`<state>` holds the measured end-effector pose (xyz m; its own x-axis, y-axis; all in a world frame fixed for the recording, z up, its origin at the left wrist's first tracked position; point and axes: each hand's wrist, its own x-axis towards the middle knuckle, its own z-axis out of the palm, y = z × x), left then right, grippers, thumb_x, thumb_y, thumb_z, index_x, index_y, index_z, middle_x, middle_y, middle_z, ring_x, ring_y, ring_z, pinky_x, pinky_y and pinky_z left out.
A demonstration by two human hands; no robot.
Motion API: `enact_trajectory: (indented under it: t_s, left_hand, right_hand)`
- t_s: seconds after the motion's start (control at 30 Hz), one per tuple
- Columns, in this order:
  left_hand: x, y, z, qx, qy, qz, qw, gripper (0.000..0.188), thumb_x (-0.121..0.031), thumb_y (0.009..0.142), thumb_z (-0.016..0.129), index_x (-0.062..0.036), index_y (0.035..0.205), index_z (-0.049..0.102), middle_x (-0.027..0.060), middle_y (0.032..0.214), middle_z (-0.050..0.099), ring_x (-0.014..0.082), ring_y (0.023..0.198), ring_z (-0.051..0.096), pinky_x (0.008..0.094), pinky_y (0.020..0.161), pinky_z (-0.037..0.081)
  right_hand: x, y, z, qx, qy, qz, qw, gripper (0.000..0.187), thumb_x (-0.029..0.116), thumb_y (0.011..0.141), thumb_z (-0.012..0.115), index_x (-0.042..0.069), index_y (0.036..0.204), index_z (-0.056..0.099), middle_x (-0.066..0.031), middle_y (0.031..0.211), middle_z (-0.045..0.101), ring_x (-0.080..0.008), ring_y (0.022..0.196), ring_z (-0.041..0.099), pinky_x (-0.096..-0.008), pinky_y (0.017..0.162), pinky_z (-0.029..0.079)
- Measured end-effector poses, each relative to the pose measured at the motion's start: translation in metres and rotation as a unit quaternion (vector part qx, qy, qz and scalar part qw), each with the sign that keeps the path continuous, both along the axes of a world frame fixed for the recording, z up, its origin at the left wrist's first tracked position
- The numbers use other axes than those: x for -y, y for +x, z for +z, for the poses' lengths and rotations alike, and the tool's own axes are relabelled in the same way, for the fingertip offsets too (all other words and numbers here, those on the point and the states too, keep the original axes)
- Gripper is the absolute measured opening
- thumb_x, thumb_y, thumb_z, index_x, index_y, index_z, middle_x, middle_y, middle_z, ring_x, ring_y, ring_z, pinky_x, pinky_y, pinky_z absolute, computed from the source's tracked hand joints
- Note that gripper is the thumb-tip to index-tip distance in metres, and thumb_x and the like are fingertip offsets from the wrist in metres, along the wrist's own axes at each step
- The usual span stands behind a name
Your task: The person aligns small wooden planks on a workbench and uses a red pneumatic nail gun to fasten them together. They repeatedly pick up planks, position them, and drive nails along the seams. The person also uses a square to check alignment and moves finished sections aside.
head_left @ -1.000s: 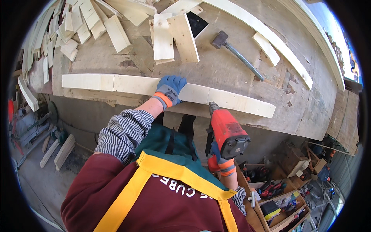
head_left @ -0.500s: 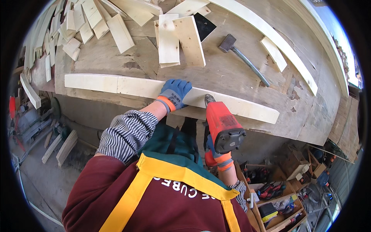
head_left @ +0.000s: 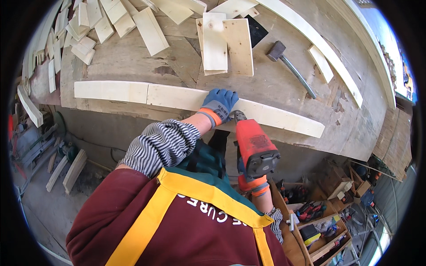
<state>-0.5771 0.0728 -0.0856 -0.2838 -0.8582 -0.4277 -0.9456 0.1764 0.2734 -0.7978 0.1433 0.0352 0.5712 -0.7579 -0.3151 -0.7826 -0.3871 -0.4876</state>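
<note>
The worn bench [head_left: 273, 84] bears a long beam [head_left: 175, 95], boards [head_left: 215, 42] — and a hammer [head_left: 296, 72].

Observed: red and black on nailer [head_left: 254, 138]; blue, grey and orange on left glove [head_left: 219, 106]; apparently the same on right glove [head_left: 255, 182], mostly hidden; black-and-white stripes on sleeve [head_left: 159, 146]; maroon on sweater [head_left: 186, 235]; yellow and green on apron [head_left: 211, 196]; pale cream on strip [head_left: 177, 97].

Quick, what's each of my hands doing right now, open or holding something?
Left hand: closed over the long pale wooden strip.
Right hand: closed on the red power tool, fingers mostly hidden beneath it.
</note>
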Motion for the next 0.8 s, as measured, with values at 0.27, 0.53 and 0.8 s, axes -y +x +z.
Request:
enact_trajectory:
  t_s: [0.27,0.53,0.8]
  left_hand:
    - [-0.036,0.057,0.031,0.004,-0.012,0.008,1.0,0.111,-0.066,0.072,0.069,-0.0102,0.155,0.02,0.0108,0.159,0.025,0.0322,0.148,0.019,0.0594,0.117,0.01]
    - [-0.06,0.191,0.007,0.102,0.009,0.008,0.995,0.075,-0.057,0.071,0.068,-0.0136,0.129,0.048,0.0115,0.125,0.055,0.0291,0.121,0.051,0.0425,0.109,0.033]
    - [-0.063,0.191,-0.007,0.057,-0.039,0.025,0.997,0.065,-0.054,0.071,0.068,-0.0147,0.12,0.051,0.0101,0.117,0.057,0.027,0.113,0.055,0.0403,0.104,0.037]
  right_hand:
    - [-0.041,-0.047,-0.062,0.059,0.177,-0.171,0.967,0.013,0.011,0.09,0.059,0.005,0.1,0.063,-0.0063,0.082,0.063,-0.0195,0.073,0.061,-0.0338,0.065,0.05]
    - [-0.033,-0.014,-0.04,0.155,0.264,-0.252,0.918,0.012,0.016,0.094,0.06,0.006,0.089,0.065,-0.005,0.073,0.063,-0.0178,0.063,0.058,-0.033,0.056,0.047]
    - [-0.068,-0.018,-0.095,0.144,0.091,-0.154,0.973,0.011,0.01,0.09,0.061,0.003,0.098,0.059,-0.0039,0.071,0.058,-0.0146,0.055,0.055,-0.0291,0.051,0.046]
